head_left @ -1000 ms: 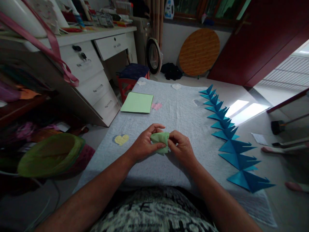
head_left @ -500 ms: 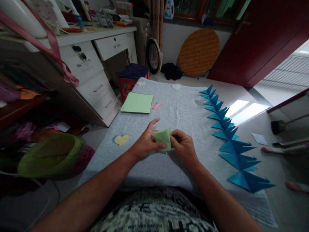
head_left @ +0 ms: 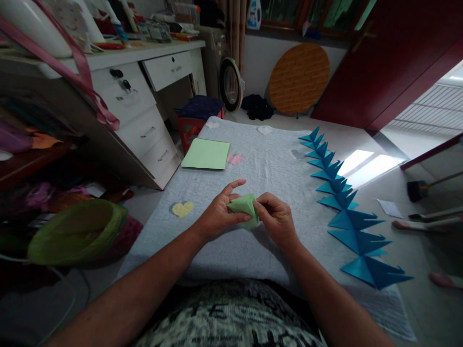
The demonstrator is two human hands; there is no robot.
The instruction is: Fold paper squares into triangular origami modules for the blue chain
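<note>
A partly folded piece of light green paper (head_left: 244, 206) is held up between both hands, over the near middle of the cloth. My left hand (head_left: 223, 212) grips its left side, thumb across the front and index finger raised off it. At the paper's right edge, the thumb and fingers of my right hand (head_left: 277, 215) pinch a layer. The paper's folds stand slightly apart; the fingertips behind it are hidden. Farther off to the left lies a stack of flat green paper sheets (head_left: 206, 154). Along the right side runs a row of folded blue paper cranes (head_left: 350, 224).
A grey-blue cloth (head_left: 267, 164) with heart patches covers the surface. To the left stand a white desk with drawers (head_left: 144, 127) and a bin with a yellow-green liner (head_left: 79, 231). A red stool (head_left: 195, 115) and a round wooden board (head_left: 299, 77) are beyond the far edge.
The green paper has tilted a little, and its layers at the right edge are spread wider. My left index finger has shifted slightly to the right. Both hands keep their hold.
</note>
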